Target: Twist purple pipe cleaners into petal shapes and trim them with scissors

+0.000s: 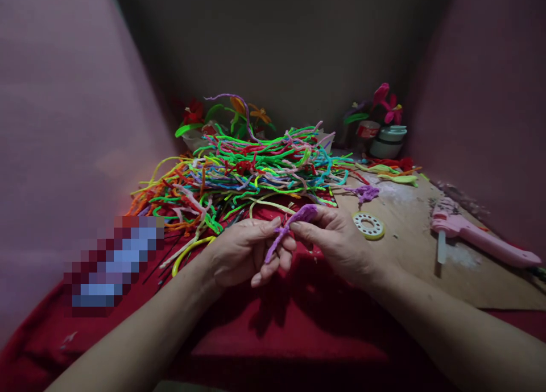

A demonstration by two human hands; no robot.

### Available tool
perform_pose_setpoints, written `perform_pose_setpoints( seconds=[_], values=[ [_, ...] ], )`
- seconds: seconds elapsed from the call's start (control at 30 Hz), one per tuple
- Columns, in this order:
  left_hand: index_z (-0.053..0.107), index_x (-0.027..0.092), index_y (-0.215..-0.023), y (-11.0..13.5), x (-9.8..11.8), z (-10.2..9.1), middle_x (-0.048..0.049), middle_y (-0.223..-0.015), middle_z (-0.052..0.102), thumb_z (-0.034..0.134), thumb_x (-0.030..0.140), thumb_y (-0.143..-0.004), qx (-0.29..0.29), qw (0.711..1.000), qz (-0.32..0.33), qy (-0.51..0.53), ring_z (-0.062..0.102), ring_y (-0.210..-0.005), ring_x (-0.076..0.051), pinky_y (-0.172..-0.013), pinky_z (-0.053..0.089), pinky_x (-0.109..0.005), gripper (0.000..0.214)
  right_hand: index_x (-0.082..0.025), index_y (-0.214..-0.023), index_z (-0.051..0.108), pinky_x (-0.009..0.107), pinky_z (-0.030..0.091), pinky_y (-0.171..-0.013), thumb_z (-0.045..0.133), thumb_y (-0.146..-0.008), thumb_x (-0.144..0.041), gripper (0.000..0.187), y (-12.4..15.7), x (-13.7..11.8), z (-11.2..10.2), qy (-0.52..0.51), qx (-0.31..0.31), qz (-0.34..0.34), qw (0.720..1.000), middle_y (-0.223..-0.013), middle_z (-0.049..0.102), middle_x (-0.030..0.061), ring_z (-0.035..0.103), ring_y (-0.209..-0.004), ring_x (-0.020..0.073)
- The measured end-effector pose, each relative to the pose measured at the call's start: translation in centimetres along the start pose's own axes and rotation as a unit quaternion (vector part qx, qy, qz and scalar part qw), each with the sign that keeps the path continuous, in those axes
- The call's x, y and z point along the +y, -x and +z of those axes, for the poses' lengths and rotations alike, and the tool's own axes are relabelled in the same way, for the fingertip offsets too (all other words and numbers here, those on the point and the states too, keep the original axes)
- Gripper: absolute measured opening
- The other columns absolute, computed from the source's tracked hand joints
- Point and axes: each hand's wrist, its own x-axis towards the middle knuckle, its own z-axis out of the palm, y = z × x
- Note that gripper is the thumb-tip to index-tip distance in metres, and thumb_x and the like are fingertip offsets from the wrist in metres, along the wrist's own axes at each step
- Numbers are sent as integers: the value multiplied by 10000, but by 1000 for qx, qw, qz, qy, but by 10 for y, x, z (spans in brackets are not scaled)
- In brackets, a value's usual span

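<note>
Pinching a purple pipe cleaner [302,214], left hand [241,254] and right hand [341,241] each have their grip clamped on it, at six o'clock from the pipe cleaner pile [256,170]; bending seems underway, needing a steady hold.

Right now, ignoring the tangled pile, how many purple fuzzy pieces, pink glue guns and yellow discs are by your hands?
Purple chenille pieces: 2 (one between left hand and right hand, one on brown board)
Pink plastic glue gun: 1
Round yellow disc: 1
Total: 4

left hand [243,250] fingers curled, right hand [336,238] pinching, fingertips meeting, forearms converging
</note>
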Motion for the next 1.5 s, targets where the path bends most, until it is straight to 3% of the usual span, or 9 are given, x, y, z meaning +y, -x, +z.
perform_pose_setpoints(
  seconds=[0.17,0.3,0.37,0.5,0.57,0.67,0.83,1.27,1.5],
  values=[
    [600,109,-765,3,-1,6,0,-506,544,460,347,-823,-26,999,-8,29,344,-279,-38,-260,311,-155,282,-155,-759,634,254,429,-652,562,-750,-165,74,3,1,2,77,4,-53,996,-716,614,12,548,-676,119],
    [563,134,-653,6,-1,14,60,-461,414,526,318,-795,105,968,84,-211,297,-333,-22,-328,274,-145,236,-163,-742,640,260,427,-646,558,-750,-155,84,5,3,3,146,42,-84,985,-698,608,11,538,-660,123],
    [582,132,-657,7,-4,16,35,-508,486,529,262,-798,190,859,220,-420,417,-427,-45,-421,343,-159,199,-168,-736,644,247,420,-608,566,-750,-170,79,3,4,4,118,45,-61,990,-684,609,5,524,-625,111],
    [599,119,-799,6,-14,10,-19,-647,610,500,131,-802,250,575,435,-646,541,-560,-85,-555,410,-185,100,-180,-786,641,233,421,-599,638,-701,-200,87,-1,5,5,-7,31,10,999,-746,625,-1,528,-639,101],
    [586,120,-782,6,-17,6,-16,-617,593,483,114,-808,258,504,441,-696,534,-536,-89,-534,399,-190,106,-179,-801,640,231,426,-624,672,-663,-189,143,-1,4,4,-37,18,30,999,-774,631,0,539,-668,103],
    [570,141,-726,8,-18,4,3,-563,547,458,135,-823,273,462,402,-741,494,-493,-92,-501,365,-203,148,-171,-791,648,227,424,-632,686,-643,-184,153,-1,3,4,-37,10,48,998,-762,630,-2,532,-657,98],
    [540,157,-681,9,-19,6,10,-553,517,436,148,-833,266,444,375,-769,462,-491,-91,-493,327,-217,185,-161,-760,651,209,375,-517,640,-710,-262,113,0,7,3,-61,27,72,995,-663,584,-8,483,-556,81],
    [572,144,-783,8,-20,8,-14,-611,580,446,160,-841,241,507,379,-736,516,-535,-94,-541,387,-202,140,-135,-666,627,203,356,-397,612,-696,-225,96,-5,19,1,-208,20,145,967,-558,559,-4,462,-433,77],
    [560,149,-924,7,-17,15,-44,-776,604,509,176,-817,258,590,384,-662,561,-687,-117,-652,452,-228,121,-135,-640,601,208,328,-382,608,-683,-233,107,-3,16,3,-158,38,120,979,-541,511,-19,421,-413,72]
  ],
)
